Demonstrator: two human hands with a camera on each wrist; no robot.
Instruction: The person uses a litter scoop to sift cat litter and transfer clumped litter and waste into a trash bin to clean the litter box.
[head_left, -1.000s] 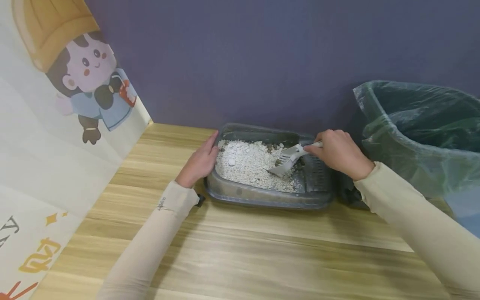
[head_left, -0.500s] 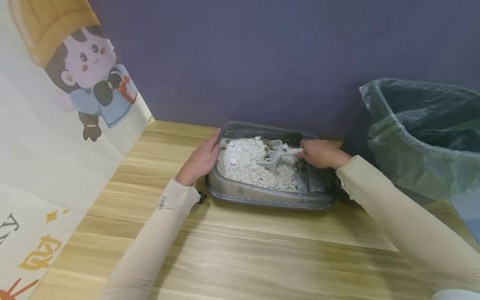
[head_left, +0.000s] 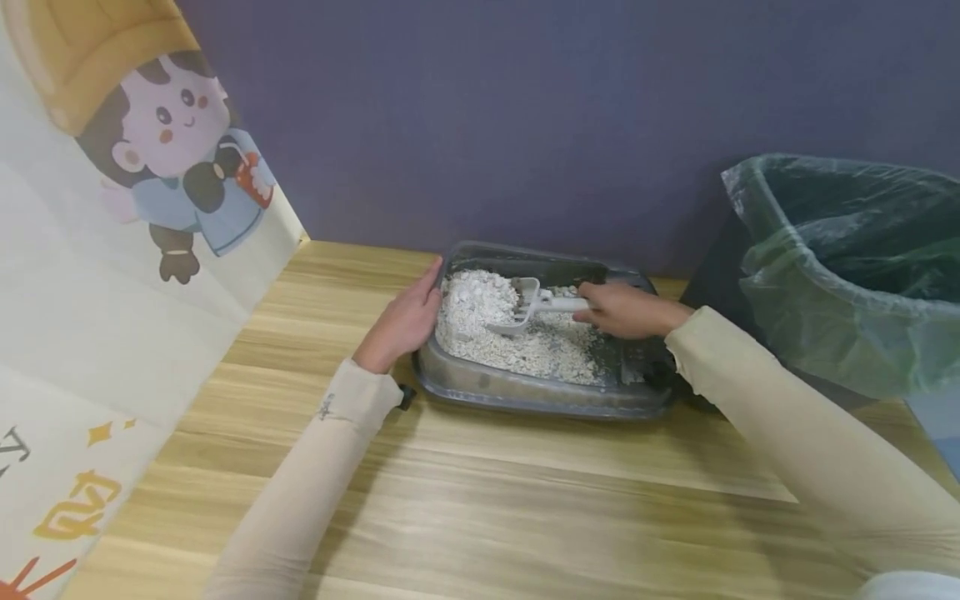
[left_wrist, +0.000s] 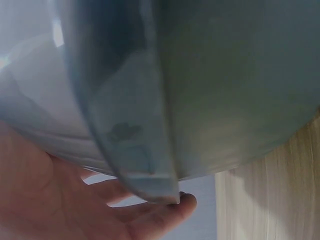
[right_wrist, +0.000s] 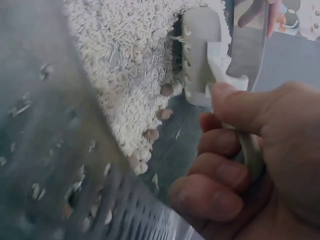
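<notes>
Nearest us, on our side of both hands, we see the wooden desk [head_left: 480, 500], and just beyond it sits the grey tray [head_left: 510, 387], reaching from our left hand [head_left: 401, 325], which rests against its end with fingers fairly straight, to beneath our right hand [head_left: 626, 310], curled round the handle of the white scoop [head_left: 562, 305]. Left of the right hand, the scoop's head lies in pale litter [head_left: 540, 358] heaped toward the left hand, with brown lumps [right_wrist: 151, 135] nearby. Farther off we see a bag-lined bin [head_left: 810, 333] right of the right hand and the purplish wall [head_left: 487, 117] behind both hands.
</notes>
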